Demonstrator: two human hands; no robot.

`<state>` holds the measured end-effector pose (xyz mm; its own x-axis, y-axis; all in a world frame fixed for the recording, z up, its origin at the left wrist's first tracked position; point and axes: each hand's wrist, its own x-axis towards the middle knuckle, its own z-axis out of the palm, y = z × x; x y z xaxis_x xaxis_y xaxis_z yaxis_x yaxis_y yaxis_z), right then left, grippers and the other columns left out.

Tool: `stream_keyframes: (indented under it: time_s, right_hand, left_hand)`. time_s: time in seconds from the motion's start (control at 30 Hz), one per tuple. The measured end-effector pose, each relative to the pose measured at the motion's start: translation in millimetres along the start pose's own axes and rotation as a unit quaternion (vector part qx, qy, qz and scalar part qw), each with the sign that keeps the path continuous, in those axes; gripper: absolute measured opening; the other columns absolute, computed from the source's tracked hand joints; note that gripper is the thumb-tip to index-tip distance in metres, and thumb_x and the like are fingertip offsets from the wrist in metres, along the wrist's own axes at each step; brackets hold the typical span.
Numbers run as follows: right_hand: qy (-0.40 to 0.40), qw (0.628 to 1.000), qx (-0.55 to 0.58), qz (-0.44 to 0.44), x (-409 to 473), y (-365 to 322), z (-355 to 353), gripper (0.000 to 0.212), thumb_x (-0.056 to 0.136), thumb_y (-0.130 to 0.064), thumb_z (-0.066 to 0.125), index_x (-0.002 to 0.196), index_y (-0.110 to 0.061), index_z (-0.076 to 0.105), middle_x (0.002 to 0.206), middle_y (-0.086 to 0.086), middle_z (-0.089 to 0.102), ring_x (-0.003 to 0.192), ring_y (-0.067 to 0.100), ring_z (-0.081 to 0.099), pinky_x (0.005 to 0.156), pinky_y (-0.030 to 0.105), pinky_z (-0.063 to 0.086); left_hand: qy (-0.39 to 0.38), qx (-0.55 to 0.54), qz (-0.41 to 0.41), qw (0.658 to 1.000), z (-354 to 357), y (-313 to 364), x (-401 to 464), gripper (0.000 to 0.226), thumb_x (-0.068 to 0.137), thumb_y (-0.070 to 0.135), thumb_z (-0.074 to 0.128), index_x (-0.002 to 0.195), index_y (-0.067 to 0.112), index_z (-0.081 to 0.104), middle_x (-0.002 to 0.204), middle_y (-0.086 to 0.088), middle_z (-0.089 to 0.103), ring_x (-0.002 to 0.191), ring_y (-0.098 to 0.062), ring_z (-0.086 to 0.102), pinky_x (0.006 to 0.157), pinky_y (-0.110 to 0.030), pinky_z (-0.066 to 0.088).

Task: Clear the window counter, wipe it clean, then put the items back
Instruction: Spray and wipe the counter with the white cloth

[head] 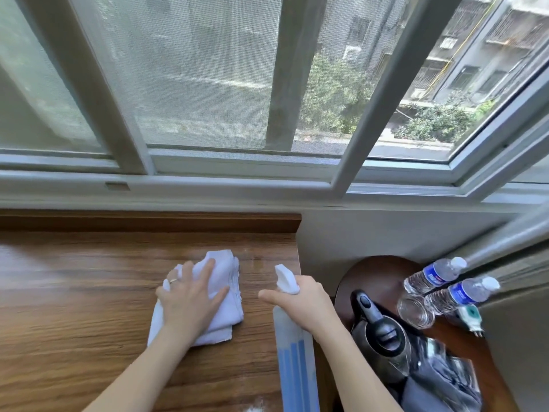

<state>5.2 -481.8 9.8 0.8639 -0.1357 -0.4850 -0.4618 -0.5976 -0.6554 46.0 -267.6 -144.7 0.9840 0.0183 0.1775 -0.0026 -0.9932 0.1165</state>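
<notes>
The left hand (190, 301) lies flat on the white cloth (221, 295), fingers spread and pressing it onto the wooden counter (74, 292). Most of the cloth lies under and just right of those fingers, its long axis running from near to far. The right hand (297, 301) is closed around a spray bottle (292, 346), its nozzle ahead of the knuckles. What may be a wet patch glints just beyond the cloth, nearer the left hand. The kettle (377, 331), water bottles (436, 275) and glass (416, 310) stand on the side table (371, 269), right of the right hand.

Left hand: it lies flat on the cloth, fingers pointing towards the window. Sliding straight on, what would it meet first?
Probably the raised wooden ledge behind the counter; past the white cloth, the left hand faces bare wood.
</notes>
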Motion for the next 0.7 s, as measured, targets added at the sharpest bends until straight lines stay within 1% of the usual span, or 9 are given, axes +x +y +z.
stream_keyframes:
  time_s: [0.1, 0.17, 0.27, 0.33, 0.47, 0.6, 0.7]
  right_hand:
    - [-0.002, 1.000, 0.005, 0.000, 4.1, 2.6, -2.6, 0.042, 0.075, -0.054, 0.073, 0.070, -0.021, 0.048, 0.066, -0.004, 0.045, 0.062, 0.010, 0.040, 0.059, 0.029, 0.033]
    - [-0.002, 1.000, 0.008, 0.000, 6.1, 4.7, -4.6, 0.041, 0.075, -0.054, 0.073, 0.070, -0.021, 0.049, 0.067, -0.004, 0.046, 0.062, 0.010, 0.041, 0.059, 0.029, 0.033]
    - [0.004, 1.000, 0.017, -0.003, 7.8, 8.8, -7.8, 0.043, 0.075, -0.053, 0.074, 0.069, -0.020, 0.046, 0.067, -0.004, 0.044, 0.061, 0.010, 0.039, 0.059, 0.029, 0.032]
    - [0.009, 1.000, 0.016, -0.002, 9.1, 11.0, -9.7, 0.042, 0.074, -0.054, 0.074, 0.069, -0.021, 0.048, 0.067, -0.004, 0.045, 0.062, 0.010, 0.040, 0.059, 0.029, 0.033]
    - [0.015, 1.000, 0.024, 0.000, 9.2, 13.6, -11.5, 0.043, 0.072, -0.052, 0.073, 0.065, -0.020, 0.046, 0.063, -0.006, 0.044, 0.060, 0.010, 0.038, 0.059, 0.030, 0.032]
    - [0.019, 1.000, 0.024, 0.001, 7.3, 15.4, -13.6, 0.044, 0.074, -0.051, 0.073, 0.062, -0.020, 0.044, 0.060, -0.008, 0.045, 0.057, 0.008, 0.039, 0.057, 0.027, 0.033]
    - [0.018, 1.000, 0.016, 0.000, 5.2, 17.1, -16.0, 0.043, 0.075, -0.051, 0.071, 0.065, -0.016, 0.049, 0.063, -0.007, 0.050, 0.059, 0.008, 0.044, 0.058, 0.026, 0.035]
  left_hand:
    - [-0.019, 0.007, 0.014, 1.000, 3.1, 3.3, 20.3, 0.070, 0.072, 0.073, 0.038, 0.125, 0.031, 0.059, 0.113, -0.013, 0.052, 0.098, -0.039, 0.052, 0.066, -0.052, 0.042]
    - [-0.036, 0.008, 0.006, 0.999, 1.6, 9.7, 36.8, 0.071, 0.073, 0.074, 0.038, 0.125, 0.032, 0.059, 0.113, -0.012, 0.052, 0.099, -0.038, 0.051, 0.068, -0.051, 0.043]
    - [-0.069, 0.016, -0.022, 0.997, -0.2, 26.9, 55.7, 0.069, 0.078, 0.075, 0.047, 0.134, 0.035, 0.050, 0.118, -0.009, 0.049, 0.105, -0.036, 0.046, 0.074, -0.047, 0.041]
    - [-0.080, 0.011, -0.029, 0.996, 0.2, 40.1, 61.7, 0.074, 0.078, 0.075, 0.050, 0.140, 0.035, 0.043, 0.121, -0.008, 0.047, 0.107, -0.035, 0.044, 0.075, -0.046, 0.040]
    - [-0.100, 0.012, -0.022, 0.995, -0.3, 67.5, 64.4, 0.077, 0.080, 0.078, 0.041, 0.144, 0.036, 0.033, 0.127, -0.007, 0.043, 0.113, -0.035, 0.040, 0.079, -0.044, 0.038]
    - [-0.115, 0.011, 0.012, 0.993, -1.7, 98.7, 63.2, 0.077, 0.081, 0.078, 0.036, 0.145, 0.036, 0.025, 0.130, -0.005, 0.039, 0.117, -0.034, 0.037, 0.081, -0.045, 0.037]
    - [-0.125, 0.011, 0.031, 0.992, 0.4, 122.7, 62.3, 0.078, 0.082, 0.075, 0.037, 0.146, 0.034, 0.022, 0.128, -0.004, 0.037, 0.119, -0.034, 0.035, 0.080, -0.044, 0.034]
